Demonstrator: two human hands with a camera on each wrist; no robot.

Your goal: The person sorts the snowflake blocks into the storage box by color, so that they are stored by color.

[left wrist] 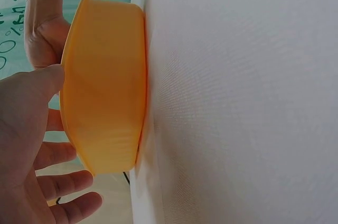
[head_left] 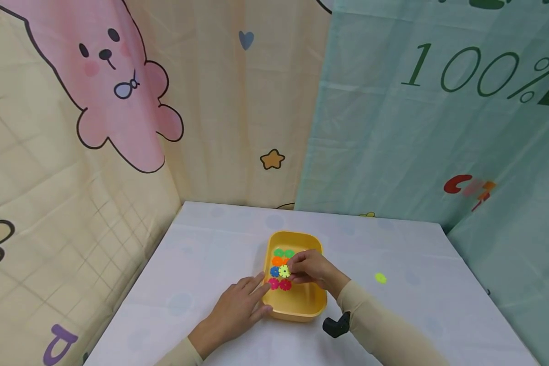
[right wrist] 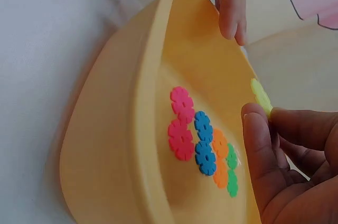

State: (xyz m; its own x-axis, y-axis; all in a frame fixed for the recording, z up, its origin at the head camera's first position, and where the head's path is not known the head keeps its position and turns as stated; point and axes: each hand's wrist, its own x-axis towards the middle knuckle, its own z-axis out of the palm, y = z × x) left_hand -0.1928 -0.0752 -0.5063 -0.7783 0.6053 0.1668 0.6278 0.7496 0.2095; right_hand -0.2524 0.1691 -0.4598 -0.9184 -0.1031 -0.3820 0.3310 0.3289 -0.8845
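Note:
My right hand pinches a yellow snowflake disc between thumb and fingertips, above the yellow plastic basin. Inside the basin lie pairs of discs: pink, blue, orange and green. In the head view, the held disc and my right hand hide part of the blue and orange pairs. With fingers spread and fairly straight, my left hand touches the basin's left rim; its thumb rests against the near edge.
Another yellow disc lies on the white table cover, right of the basin. A black strap piece sits by the right wrist. Printed curtains hang behind and beside the table.

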